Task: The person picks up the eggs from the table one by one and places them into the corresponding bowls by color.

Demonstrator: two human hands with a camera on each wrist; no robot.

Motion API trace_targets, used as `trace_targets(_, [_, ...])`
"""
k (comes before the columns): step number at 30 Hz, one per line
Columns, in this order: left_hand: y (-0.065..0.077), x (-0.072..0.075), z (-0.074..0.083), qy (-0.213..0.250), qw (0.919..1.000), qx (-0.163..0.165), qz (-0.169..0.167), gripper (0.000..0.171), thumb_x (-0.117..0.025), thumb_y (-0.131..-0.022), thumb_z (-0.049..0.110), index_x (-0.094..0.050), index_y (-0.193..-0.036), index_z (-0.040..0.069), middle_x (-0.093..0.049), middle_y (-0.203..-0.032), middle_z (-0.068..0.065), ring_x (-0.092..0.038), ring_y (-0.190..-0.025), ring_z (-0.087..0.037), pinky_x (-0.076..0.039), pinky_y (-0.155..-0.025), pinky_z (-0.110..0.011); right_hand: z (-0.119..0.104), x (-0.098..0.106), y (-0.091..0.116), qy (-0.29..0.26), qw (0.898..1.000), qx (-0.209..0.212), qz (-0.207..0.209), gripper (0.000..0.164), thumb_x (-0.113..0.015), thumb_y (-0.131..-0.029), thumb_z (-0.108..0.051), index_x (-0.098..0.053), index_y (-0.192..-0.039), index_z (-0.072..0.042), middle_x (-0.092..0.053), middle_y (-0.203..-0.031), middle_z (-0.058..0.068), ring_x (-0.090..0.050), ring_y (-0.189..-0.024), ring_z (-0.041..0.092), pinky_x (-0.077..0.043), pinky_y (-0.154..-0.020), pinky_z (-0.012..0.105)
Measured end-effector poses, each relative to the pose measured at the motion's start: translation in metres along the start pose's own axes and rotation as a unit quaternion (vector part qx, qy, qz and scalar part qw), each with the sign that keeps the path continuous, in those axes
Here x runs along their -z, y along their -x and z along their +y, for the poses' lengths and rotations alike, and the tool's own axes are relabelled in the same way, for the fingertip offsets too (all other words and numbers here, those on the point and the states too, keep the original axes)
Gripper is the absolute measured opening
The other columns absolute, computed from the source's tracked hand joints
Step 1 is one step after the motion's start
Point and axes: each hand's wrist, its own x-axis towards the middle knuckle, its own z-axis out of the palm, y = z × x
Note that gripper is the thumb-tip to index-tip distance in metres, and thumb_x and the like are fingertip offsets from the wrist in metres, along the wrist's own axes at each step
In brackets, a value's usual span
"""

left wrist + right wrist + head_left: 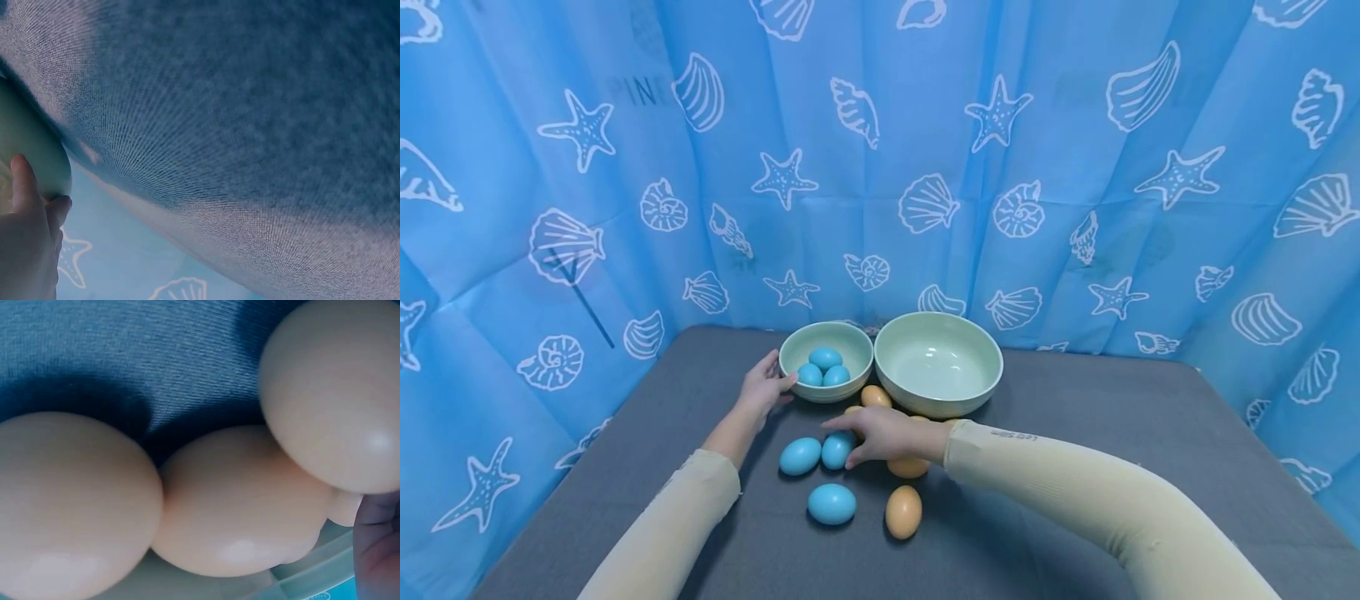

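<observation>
My left hand point(765, 387) grips the left side of the small pale green bowl point(827, 393), its thumb at the rim. Three blue eggs lie in that bowl. In the left wrist view, the thumb and a finger of the left hand point(28, 237) lie against the bowl's wall point(37, 137). My right hand point(880, 435) hovers low over a blue egg point(837, 452), index finger stretched past its far side and thumb at its near right. Large in the right wrist view are several brown eggs point(237, 506), with part of the right hand point(378, 550) at the edge.
A larger pale green bowl point(936, 400) stands right of the small one. Two more blue eggs, one at left point(801, 457) and one nearer point(832, 504), lie on the grey tabletop point(1075, 533). A brown egg point(903, 512) lies in front; others sit under the right forearm. A blue curtain point(880, 167) hangs behind.
</observation>
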Motion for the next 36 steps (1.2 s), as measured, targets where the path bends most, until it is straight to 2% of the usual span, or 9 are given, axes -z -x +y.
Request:
trace_targets(5, [0.0, -0.001, 0.001, -0.001, 1.0, 0.001, -0.001, 0.071, -0.054, -0.099, 0.003, -0.013, -0.157, 0.011, -0.013, -0.161, -0.012, -0.02, -0.145, -0.032, -0.046, -0.102, -0.044, -0.001, -0.001, -0.002, 0.033, 0.999, 0.007, 0.004, 0.059, -0.077, -0.086, -0.02, -0.054, -0.14, -0.017, -0.059, -0.131, 0.002, -0.054, -0.103, 0.005, -0.049, -0.087, 0.022])
trace_targets(10, [0.001, -0.001, 0.003, 0.001, 1.0, 0.001, -0.003, 0.071, -0.054, -0.099, 0.003, -0.013, -0.157, 0.011, -0.013, -0.161, -0.012, -0.02, -0.145, -0.031, -0.046, -0.102, -0.044, -0.001, -0.001, -0.003, 0.035, 0.999, 0.012, 0.007, 0.057, -0.077, -0.085, -0.017, -0.057, -0.138, -0.014, -0.061, -0.128, 0.003, -0.055, -0.1, 0.006, -0.05, -0.084, 0.023])
trace_targets(18, [0.0, 0.0, 0.002, -0.002, 1.0, -0.004, -0.008, 0.072, -0.054, -0.099, 0.003, -0.012, -0.157, 0.01, -0.011, -0.161, -0.012, -0.019, -0.145, -0.032, -0.045, -0.103, -0.045, -0.002, -0.001, -0.005, 0.048, 0.999, 0.012, 0.012, 0.05, -0.078, -0.084, -0.017, -0.063, -0.131, -0.013, -0.064, -0.124, 0.001, -0.058, -0.107, 0.008, -0.05, -0.088, 0.023])
trace_targets(27, [0.002, -0.001, 0.002, 0.003, 0.9999, -0.004, -0.009, 0.072, -0.053, -0.099, 0.001, -0.011, -0.157, 0.008, -0.011, -0.161, -0.013, -0.019, -0.145, -0.033, -0.045, -0.103, -0.046, 0.001, -0.001, -0.002, 0.015, 1.0, 0.015, 0.019, 0.048, -0.08, -0.081, -0.016, -0.066, -0.127, -0.012, -0.066, -0.12, 0.0, -0.057, -0.101, 0.005, -0.05, -0.085, 0.022])
trace_targets(36, [0.002, 0.001, 0.0, 0.0, 0.9999, -0.005, -0.009, 0.072, -0.053, -0.099, 0.002, -0.011, -0.157, 0.008, -0.011, -0.161, -0.014, -0.02, -0.144, -0.034, -0.044, -0.103, -0.046, 0.001, 0.012, 0.005, -0.03, 0.999, 0.001, 0.028, 0.048, -0.079, -0.083, -0.016, -0.065, -0.128, -0.011, -0.062, -0.129, 0.002, -0.055, -0.116, 0.015, -0.048, -0.097, 0.033])
